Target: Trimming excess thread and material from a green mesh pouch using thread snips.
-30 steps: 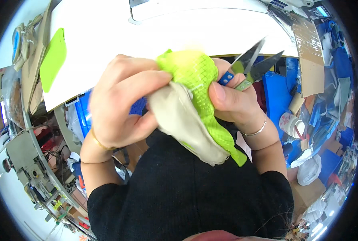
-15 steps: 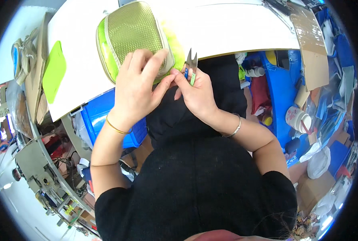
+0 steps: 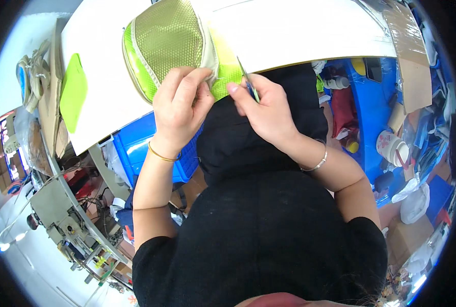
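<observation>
A bag-like piece (image 3: 169, 41) with an olive honeycomb face, cream trim and lime sides lies on the white table (image 3: 289, 28). Lime fabric (image 3: 228, 61) shows to its right. My left hand (image 3: 182, 105) is closed in a pinch at the piece's lower right edge; its curled fingers hide the exact spot. To its right, my right hand (image 3: 266, 110) grips small scissors (image 3: 251, 84), blades pointing up over the lime fabric, thumb near the fabric's edge. A separate flat lime piece (image 3: 74, 92) rests at the table's left.
Below the table are a blue crate (image 3: 133, 148) and black cloth (image 3: 299, 87). Machinery (image 3: 69, 225) stands at lower left. Cardboard (image 3: 412, 71) edges the table's right, with a white tub (image 3: 391, 148) among clutter below it.
From close to my body, the piece has moved up onto the table, olive face showing. In the last half second my right hand has shifted rightward from my left, scissors tilting.
</observation>
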The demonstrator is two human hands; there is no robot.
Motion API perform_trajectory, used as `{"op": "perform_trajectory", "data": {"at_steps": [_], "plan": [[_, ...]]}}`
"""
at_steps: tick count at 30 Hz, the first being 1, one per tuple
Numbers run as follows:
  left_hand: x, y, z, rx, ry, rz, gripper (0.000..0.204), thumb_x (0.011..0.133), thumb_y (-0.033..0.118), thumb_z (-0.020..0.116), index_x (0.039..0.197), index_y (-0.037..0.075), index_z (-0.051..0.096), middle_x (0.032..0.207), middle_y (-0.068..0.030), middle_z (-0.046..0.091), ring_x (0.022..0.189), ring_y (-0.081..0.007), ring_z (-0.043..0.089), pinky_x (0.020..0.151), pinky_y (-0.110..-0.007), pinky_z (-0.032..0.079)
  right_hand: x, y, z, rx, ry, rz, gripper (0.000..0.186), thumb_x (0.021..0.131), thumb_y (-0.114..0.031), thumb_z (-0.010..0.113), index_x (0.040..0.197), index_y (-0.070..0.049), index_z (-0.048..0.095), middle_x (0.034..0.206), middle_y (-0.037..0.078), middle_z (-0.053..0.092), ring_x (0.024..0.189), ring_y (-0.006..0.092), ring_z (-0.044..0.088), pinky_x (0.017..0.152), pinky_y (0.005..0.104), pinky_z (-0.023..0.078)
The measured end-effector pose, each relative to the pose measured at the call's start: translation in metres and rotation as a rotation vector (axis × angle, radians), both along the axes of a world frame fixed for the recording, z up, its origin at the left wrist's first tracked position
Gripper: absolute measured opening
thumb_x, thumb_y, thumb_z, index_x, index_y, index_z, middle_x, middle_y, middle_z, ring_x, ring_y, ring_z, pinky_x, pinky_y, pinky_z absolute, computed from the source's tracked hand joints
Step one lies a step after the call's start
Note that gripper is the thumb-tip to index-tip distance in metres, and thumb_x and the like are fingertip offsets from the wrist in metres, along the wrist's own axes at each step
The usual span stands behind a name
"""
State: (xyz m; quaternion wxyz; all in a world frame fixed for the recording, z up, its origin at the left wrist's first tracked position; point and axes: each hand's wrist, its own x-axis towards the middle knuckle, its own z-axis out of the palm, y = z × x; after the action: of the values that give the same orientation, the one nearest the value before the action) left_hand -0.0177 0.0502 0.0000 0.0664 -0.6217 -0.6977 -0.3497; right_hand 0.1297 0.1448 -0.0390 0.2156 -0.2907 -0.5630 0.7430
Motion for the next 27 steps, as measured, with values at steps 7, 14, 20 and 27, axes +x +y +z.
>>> {"op": "perform_trajectory", "data": {"at_steps": [7,14,20,27], "plan": [[0.005,0.003,-0.004,0.02,0.059,0.017,0.032,0.071,-0.008,0.071,0.101,0.002,0.067,0.085,-0.012,0.062,0.071,-0.0269,0.063,0.061,-0.036,0.052,0.027,0.032,0.021,1.331,-0.096,-0.245,0.036,0.088,-0.032,0.069,0.112,-0.006,0.065,0.089,0.005,0.06,0.073,0.0211,0.059,0.063,0.0345,0.047],[0.008,0.003,-0.008,0.021,0.035,0.056,0.033,0.07,-0.01,0.07,0.101,0.001,0.066,0.085,-0.0127,0.062,0.071,-0.0267,0.063,0.061,-0.036,0.051,0.024,0.036,0.034,1.546,-0.325,-0.159,0.042,0.077,-0.037,0.074,0.111,-0.012,0.071,0.082,-0.002,0.054,0.071,0.0158,0.052,0.058,0.0288,0.043],[0.01,0.002,-0.009,0.025,0.031,0.066,0.032,0.071,-0.01,0.07,0.101,0.0,0.066,0.086,-0.0125,0.062,0.069,-0.0263,0.062,0.059,-0.035,0.051,0.016,0.039,0.033,1.563,-0.268,-0.153,0.033,0.079,-0.028,0.074,0.107,-0.011,0.073,0.077,-0.003,0.056,0.068,0.0145,0.051,0.057,0.0276,0.042],[0.014,0.001,-0.012,0.037,0.034,0.108,0.03,0.073,-0.009,0.069,0.102,0.0,0.066,0.087,-0.0127,0.062,0.068,-0.0255,0.061,0.058,-0.034,0.05,0.011,0.04,0.036,1.583,-0.316,-0.092,0.032,0.077,-0.026,0.078,0.105,-0.011,0.074,0.074,-0.003,0.056,0.066,0.0139,0.05,0.055,0.0268,0.042]]}}
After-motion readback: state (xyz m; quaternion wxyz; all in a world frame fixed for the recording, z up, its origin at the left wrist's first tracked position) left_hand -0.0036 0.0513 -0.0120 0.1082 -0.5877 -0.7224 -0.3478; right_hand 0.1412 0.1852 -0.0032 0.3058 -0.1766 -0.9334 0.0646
